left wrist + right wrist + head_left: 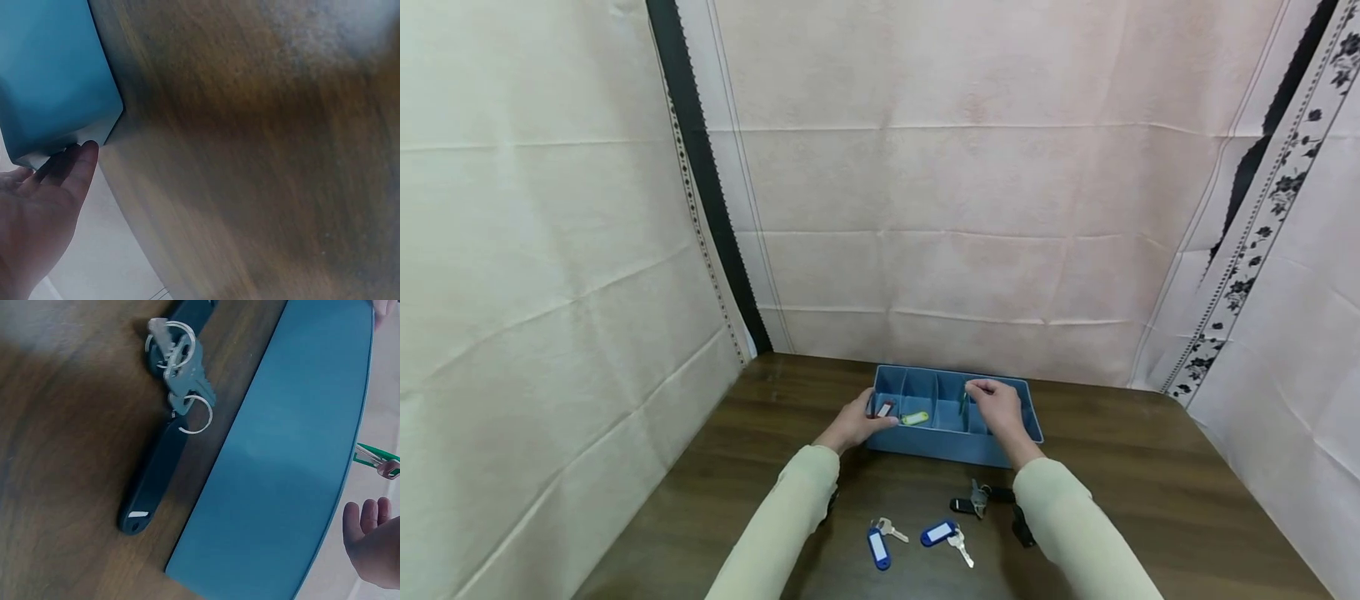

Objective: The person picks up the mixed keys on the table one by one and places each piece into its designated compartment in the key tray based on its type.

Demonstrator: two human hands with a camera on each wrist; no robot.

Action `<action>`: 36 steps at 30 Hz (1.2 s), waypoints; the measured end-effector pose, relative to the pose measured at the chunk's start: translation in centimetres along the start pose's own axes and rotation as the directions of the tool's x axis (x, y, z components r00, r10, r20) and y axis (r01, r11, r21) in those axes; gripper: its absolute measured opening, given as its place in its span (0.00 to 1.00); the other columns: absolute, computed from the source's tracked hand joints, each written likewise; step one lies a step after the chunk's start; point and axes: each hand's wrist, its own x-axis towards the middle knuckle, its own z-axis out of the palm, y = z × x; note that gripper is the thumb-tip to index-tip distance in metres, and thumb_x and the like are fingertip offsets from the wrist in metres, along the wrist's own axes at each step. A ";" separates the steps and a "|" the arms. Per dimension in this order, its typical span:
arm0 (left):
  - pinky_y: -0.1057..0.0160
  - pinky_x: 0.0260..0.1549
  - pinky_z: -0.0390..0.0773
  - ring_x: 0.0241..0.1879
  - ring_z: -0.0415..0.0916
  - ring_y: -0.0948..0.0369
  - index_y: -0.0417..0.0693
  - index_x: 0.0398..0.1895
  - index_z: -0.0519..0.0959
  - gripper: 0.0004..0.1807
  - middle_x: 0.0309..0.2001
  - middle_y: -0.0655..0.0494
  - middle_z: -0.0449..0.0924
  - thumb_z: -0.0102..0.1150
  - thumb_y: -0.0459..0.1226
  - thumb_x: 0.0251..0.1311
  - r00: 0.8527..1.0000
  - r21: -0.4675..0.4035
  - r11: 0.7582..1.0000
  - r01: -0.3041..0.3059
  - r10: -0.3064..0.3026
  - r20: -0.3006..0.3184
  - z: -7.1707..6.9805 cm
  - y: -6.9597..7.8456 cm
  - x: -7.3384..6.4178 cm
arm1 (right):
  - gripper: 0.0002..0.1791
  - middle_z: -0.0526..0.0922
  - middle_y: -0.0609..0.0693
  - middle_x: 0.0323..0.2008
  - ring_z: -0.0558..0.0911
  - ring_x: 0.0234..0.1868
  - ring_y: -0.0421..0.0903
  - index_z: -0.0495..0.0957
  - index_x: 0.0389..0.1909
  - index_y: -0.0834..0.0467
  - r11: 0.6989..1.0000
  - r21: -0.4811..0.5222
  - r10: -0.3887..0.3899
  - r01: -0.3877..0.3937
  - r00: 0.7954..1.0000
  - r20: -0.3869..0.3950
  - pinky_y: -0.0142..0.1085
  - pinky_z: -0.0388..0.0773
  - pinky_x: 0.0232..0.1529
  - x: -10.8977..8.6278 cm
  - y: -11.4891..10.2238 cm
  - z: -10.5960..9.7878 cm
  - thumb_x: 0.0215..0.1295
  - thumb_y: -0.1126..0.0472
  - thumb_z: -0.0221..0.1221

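A blue compartment box stands toward the back of the wooden table. My left hand grips its left end, fingers against the outer end wall and thumb at the front rim. Above the right-hand compartments, my right hand pinches a green key tag; a key hangs with it, partly hidden by the fingers. Inside the box, a red key tag lies in the leftmost compartment, and a yellow-green key tag in the one beside it. My right hand hides part of the box's right side.
In front of the box lie two blue key tags with keys, one at left and one nearer the middle. Black key tags with keys lie close to the box's front wall. Cloth hangs behind the table.
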 end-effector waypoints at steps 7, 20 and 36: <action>0.38 0.64 0.63 0.66 0.63 0.44 0.48 0.78 0.51 0.51 0.73 0.40 0.60 0.67 0.54 0.59 1.000 0.002 1.000 0.013 -0.013 -0.010 0.0 0.2 -0.2 | 0.21 0.76 0.60 0.62 0.73 0.62 0.57 0.76 0.63 0.59 1.000 0.001 0.005 -0.005 1.000 0.024 0.53 0.70 0.62 0.8 -0.5 0.1 0.75 0.53 0.55; 0.39 0.64 0.62 0.67 0.62 0.44 0.49 0.79 0.50 0.51 0.73 0.41 0.58 0.67 0.54 0.59 1.000 -0.002 1.000 0.026 -0.026 -0.009 0.1 0.3 -0.2 | 0.26 0.73 0.59 0.64 0.73 0.63 0.57 0.71 0.68 0.58 0.998 -0.012 -0.061 0.063 0.994 0.087 0.53 0.70 0.62 0.4 0.1 -0.1 0.75 0.50 0.54; 0.39 0.65 0.62 0.67 0.62 0.44 0.48 0.79 0.51 0.52 0.73 0.40 0.59 0.67 0.55 0.59 1.000 -0.001 1.000 0.022 -0.022 0.000 -0.1 0.3 -0.1 | 0.20 0.81 0.52 0.57 0.78 0.56 0.50 0.80 0.59 0.53 0.991 0.045 -0.133 0.126 0.972 0.194 0.49 0.76 0.57 -3.7 -0.5 1.5 0.72 0.49 0.58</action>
